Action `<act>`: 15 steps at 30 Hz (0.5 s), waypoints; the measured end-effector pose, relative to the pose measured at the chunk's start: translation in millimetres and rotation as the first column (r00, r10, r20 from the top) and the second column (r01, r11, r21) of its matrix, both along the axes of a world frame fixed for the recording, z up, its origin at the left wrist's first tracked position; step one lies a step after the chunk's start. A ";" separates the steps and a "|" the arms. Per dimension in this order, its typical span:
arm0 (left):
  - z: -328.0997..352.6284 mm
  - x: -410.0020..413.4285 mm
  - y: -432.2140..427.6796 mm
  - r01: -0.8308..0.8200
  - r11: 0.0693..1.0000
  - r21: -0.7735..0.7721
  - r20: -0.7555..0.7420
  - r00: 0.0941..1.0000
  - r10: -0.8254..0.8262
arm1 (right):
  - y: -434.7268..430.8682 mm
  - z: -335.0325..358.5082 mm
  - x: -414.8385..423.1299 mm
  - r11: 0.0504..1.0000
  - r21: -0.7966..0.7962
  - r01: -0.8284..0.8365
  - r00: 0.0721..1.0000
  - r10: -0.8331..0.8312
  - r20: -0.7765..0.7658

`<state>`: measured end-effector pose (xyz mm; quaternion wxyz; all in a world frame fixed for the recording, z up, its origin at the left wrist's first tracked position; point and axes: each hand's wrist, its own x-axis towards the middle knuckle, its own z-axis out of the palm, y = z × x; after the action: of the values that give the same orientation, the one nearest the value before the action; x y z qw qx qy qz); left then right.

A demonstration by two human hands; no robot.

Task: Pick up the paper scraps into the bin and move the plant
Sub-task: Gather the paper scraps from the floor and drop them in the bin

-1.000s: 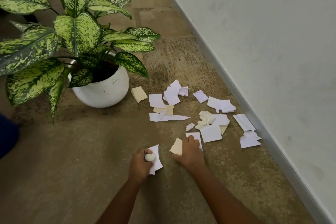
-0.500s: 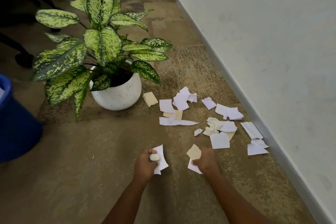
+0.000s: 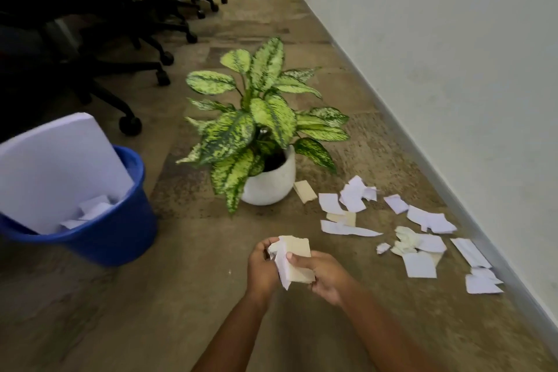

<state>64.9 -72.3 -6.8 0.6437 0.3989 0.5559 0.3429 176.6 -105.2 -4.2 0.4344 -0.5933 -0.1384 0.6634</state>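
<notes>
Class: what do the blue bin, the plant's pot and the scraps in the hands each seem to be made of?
Blue bin: probably plastic; smooth, slightly shiny moulded wall. Pot: likely ceramic; matt white, faintly speckled, rounded. Scraps: paper, white and cream; thin, creased, ragged edges, gripped by left hand and right hand.

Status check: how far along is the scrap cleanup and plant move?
Partway. Done: a few scraps and a large white sheet sit in the blue bin. In hand: left hand and right hand grip a bundle of scraps, not yet binned. Left: many floor scraps lie beside the plant, which no hand touches.
</notes>
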 end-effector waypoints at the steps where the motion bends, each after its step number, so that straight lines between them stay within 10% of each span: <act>1: 4.5 -9.7 5.2 -0.022 1.000 0.012 0.015 1.000 0.022 | 5.4 3.5 -10.4 1.000 -0.003 -0.006 1.000 0.006 -0.022; 15: 69.9 -188.0 114.8 -0.458 0.835 0.306 -0.194 0.828 0.526 | 122.5 74.9 -199.5 0.988 0.155 0.003 0.995 0.013 -0.097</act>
<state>-123.1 42.5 63.1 0.3960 0.3608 0.6754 0.5068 -22.9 17.4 70.7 0.4837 -0.5242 -0.1696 0.6801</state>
